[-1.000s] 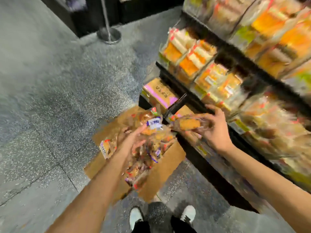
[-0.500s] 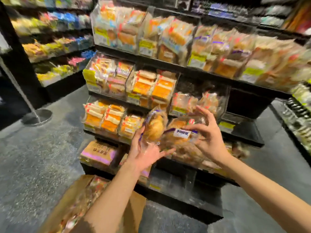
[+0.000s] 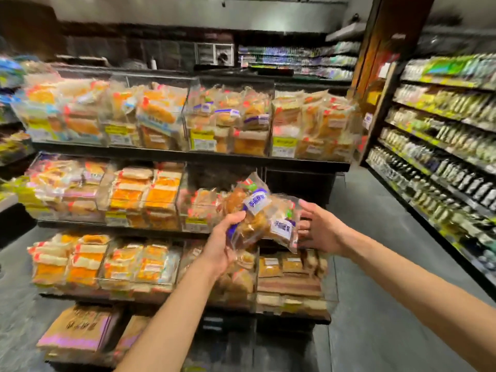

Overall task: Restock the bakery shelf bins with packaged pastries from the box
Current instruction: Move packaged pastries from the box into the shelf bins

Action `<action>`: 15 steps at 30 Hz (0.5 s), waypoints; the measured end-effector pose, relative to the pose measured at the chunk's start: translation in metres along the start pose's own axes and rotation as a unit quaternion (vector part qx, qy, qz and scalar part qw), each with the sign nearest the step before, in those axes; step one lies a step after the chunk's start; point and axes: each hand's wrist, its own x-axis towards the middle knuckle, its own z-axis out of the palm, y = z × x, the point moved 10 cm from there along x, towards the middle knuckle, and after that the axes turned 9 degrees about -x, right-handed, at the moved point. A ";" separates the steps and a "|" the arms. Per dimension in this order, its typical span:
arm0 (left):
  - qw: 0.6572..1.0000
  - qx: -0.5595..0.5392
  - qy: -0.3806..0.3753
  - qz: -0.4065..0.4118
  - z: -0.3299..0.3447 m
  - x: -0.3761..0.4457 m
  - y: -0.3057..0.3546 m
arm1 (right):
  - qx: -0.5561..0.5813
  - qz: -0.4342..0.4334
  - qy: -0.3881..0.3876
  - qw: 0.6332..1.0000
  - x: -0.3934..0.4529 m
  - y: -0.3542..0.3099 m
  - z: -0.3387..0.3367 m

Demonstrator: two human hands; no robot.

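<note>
Left hand (image 3: 220, 248) gripping clear-wrapped golden pastry packets (image 3: 257, 218) at frame centre, right hand (image 3: 320, 229) pinching their right edge, before half-empty clear plastic shelf bin (image 3: 214, 183), packed neighbouring bins (image 3: 145, 194) at left, grey aisle floor (image 3: 375, 264) open at right.

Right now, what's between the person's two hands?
In the head view, packaged pastries in clear wrappers with blue-and-white labels fill the stretch. The left hand grips them from the left; the right hand holds their right edge.

Pastry packets (image 3: 257, 218) between both hands, before the shelf bins (image 3: 150, 194).
</note>
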 end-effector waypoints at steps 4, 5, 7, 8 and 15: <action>0.998 0.064 -0.010 0.006 0.027 0.041 -0.027 | -0.044 -0.029 0.044 0.998 0.028 0.001 -0.053; 0.997 0.079 -0.005 0.004 0.030 0.051 -0.032 | -0.034 -0.029 0.061 0.997 0.035 0.002 -0.065; 0.994 0.111 0.003 0.001 0.035 0.068 -0.037 | -0.020 -0.027 0.080 0.996 0.048 0.002 -0.086; 0.992 0.129 0.009 0.001 0.035 0.076 -0.037 | -0.021 -0.027 0.089 0.995 0.054 0.001 -0.093; 0.977 0.210 0.021 0.017 0.022 0.130 -0.014 | -0.120 -0.068 0.204 0.969 0.097 -0.027 -0.149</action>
